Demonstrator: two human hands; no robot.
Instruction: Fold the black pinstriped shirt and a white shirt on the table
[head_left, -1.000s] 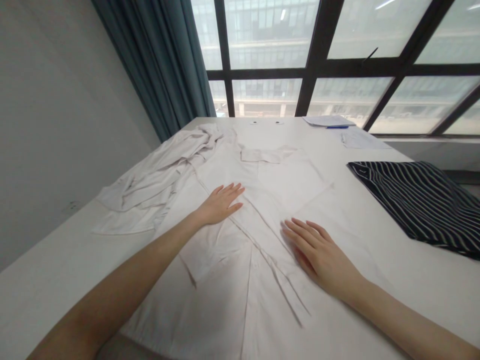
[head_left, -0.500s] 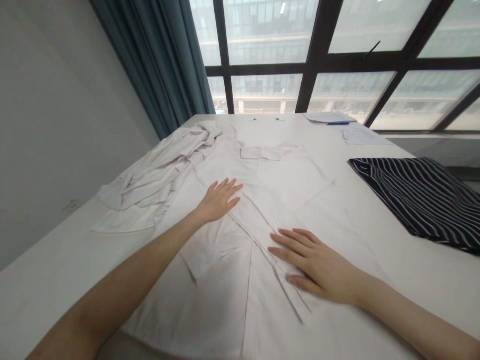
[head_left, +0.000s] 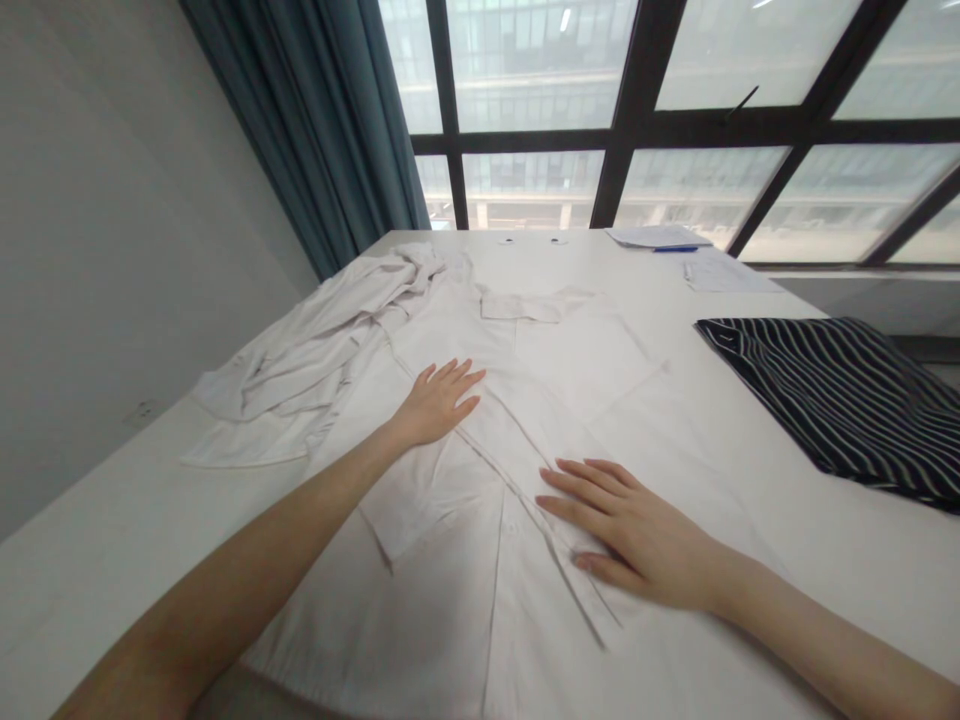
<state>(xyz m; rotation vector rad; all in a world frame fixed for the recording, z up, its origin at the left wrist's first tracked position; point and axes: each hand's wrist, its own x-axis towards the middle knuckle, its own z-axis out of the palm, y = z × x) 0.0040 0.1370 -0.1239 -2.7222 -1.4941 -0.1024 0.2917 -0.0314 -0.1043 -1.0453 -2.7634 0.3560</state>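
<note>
A white button-front shirt [head_left: 420,620] lies spread on the white table [head_left: 120,540], its collar [head_left: 520,306] toward the window and its hem near me. Across its front runs a sleeve [head_left: 517,465], slanting down to the right. My left hand [head_left: 442,400] rests flat on the upper part of the shirt, fingers spread. Lower and to the right, my right hand [head_left: 622,530] lies palm down over the sleeve near its cuff end, fingers stretched out. Neither hand grips the cloth. Another sleeve end [head_left: 409,525] shows below my left forearm.
Crumpled white cloth [head_left: 322,340] is heaped along the table's left side. A folded black striped garment [head_left: 847,400] lies at the right edge. Papers [head_left: 652,236] and a blue pen [head_left: 675,248] are at the far right, before the window. A blue curtain [head_left: 322,120] hangs beyond.
</note>
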